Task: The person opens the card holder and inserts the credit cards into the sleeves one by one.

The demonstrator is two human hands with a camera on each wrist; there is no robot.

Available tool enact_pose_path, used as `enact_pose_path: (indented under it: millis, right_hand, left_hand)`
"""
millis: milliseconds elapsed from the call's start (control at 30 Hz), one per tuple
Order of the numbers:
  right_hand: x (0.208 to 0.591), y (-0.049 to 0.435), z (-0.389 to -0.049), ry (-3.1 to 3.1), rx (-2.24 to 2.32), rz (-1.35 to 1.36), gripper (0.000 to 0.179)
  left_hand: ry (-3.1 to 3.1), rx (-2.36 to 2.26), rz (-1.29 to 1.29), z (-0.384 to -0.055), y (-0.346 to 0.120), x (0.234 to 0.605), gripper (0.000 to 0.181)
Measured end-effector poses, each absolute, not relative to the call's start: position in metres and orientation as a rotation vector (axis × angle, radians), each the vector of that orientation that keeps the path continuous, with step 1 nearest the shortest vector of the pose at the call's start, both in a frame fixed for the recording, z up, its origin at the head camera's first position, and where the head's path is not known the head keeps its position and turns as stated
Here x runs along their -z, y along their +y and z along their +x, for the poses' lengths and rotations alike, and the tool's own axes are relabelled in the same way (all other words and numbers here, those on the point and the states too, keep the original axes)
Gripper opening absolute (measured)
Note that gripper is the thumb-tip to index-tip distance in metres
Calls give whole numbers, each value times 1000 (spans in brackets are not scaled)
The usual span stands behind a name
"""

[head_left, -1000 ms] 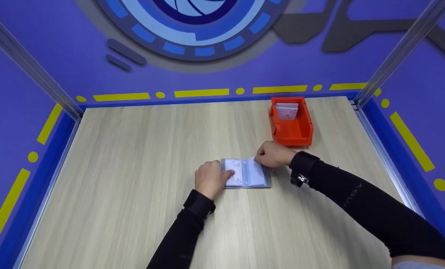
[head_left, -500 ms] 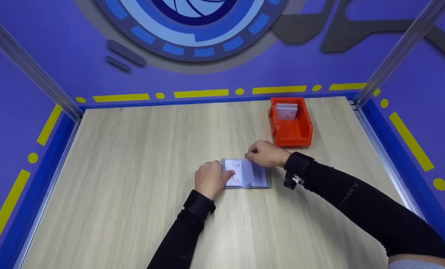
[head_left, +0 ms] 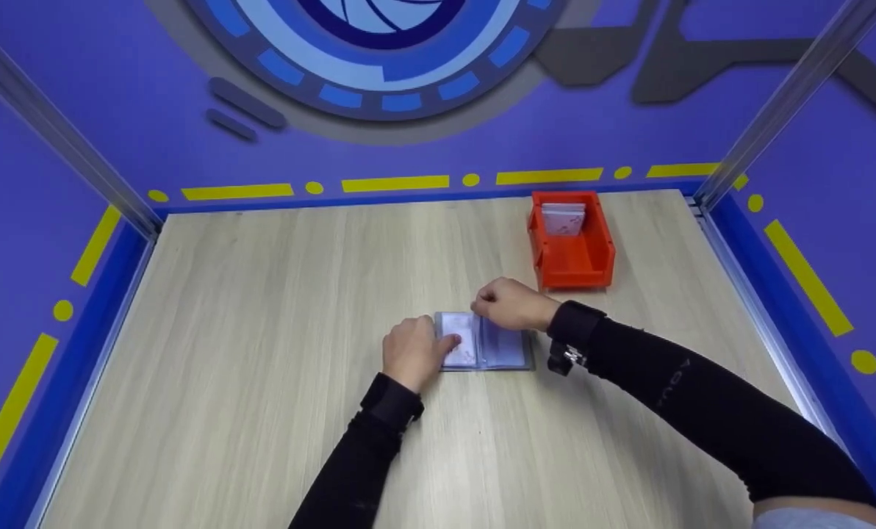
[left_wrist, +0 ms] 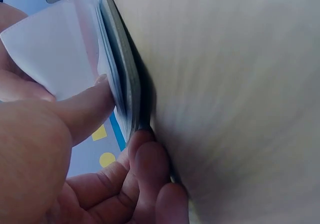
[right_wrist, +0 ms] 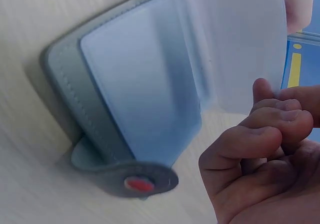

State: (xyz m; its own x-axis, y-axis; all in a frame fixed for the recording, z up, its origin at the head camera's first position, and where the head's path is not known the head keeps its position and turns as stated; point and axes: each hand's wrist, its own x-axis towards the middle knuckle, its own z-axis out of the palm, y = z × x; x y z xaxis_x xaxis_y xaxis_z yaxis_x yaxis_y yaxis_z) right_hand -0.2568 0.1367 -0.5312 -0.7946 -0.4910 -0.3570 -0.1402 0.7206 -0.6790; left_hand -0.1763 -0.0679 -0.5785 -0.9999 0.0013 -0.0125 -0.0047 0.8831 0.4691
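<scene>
A small grey card holder (head_left: 508, 351) lies spread on the table, its clear pocket pages showing. My left hand (head_left: 410, 354) grips its left side, thumb on top and fingers under the cover in the left wrist view. Under that thumb, a pale card with a pink print (head_left: 461, 323) shows in the left pocket. My right hand (head_left: 513, 303) pinches the top corner of a clear page (right_wrist: 240, 48), which stands raised near the spine. The right wrist view shows an empty-looking pocket (right_wrist: 135, 78) below and the snap strap (right_wrist: 160, 176) sticking out from the cover.
A red bin (head_left: 576, 281) stands at the back right, just beyond my right hand. Several pale, pink-printed cards (head_left: 563, 222) lean upright at its rear. Blue-purple walls (head_left: 379, 165) enclose the wooden table (head_left: 261, 308) at the back and both sides.
My right hand has moved left, swinging the clear page up from the right side toward the spine and uncovering the pocket beneath. My left hand has stayed in place.
</scene>
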Motion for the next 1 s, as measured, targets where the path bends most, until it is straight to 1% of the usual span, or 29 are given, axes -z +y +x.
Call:
enact_pose_path:
  millis: [233,367,700,1000]
  right_hand:
    - [537,124,-255,2430,910,-534,32]
    - [540,117,-255,2422,904,-505,31]
    - [548,107,-256,2424,870,-547,29]
    - [551,103,-258,2410,826,-539,27]
  left_hand:
    - [3061,-756,4,-176,-68,579,48]
    - [3074,-743,9,-176,-69,580,47]
    - [3046,-723,-9,-177,-68,579,32]
    - [3030,-736,-8,-177,-70,578,34]
